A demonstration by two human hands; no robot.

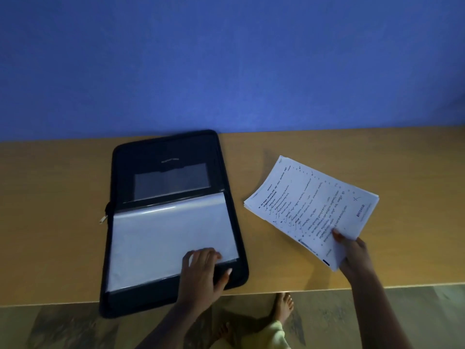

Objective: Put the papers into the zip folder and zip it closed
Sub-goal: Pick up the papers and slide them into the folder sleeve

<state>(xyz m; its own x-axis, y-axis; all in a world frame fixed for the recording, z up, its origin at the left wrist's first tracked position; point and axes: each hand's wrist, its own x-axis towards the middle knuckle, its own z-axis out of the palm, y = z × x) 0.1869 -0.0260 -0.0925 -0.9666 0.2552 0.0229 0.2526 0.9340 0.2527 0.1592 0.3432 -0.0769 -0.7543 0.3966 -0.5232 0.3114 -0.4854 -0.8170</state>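
A: Lying open flat on the tan wooden tabletop (327, 147), the black fabric zip folder (173, 222) sits left of centre, its near edge hanging slightly past the table's front edge. Top half shows a dark inner panel with a clear window pocket (171, 183). Lower half carries translucent plastic sleeves (171, 238).

B: Papers?

A: White printed stack of papers (312, 210), text and pen ticks on the top sheet, is right of the folder and apart from it. Far end is fanned and angled up-left. Cannot tell whether that end touches the table or is lifted off it.

B: Hands?

A: Right hand (352, 253) is pinching the stack's near corner, thumb on top, fingers underneath. Left hand (201, 270) is on the folder's lower right: fingertips spread and pressing on the sleeve's near corner, thumb out on the black border. Flat, not clenched, nothing grasped.

B: Zipper?

A: Undone. Pale zipper pull (103, 219) dangles off the left edge at the fold.

B: Surroundings?

A: Blue wall (226, 59) behind the table. Below the table edge, patterned floor (63, 328), the person's bare feet (284, 307) and a bit of light green garment (271, 336).
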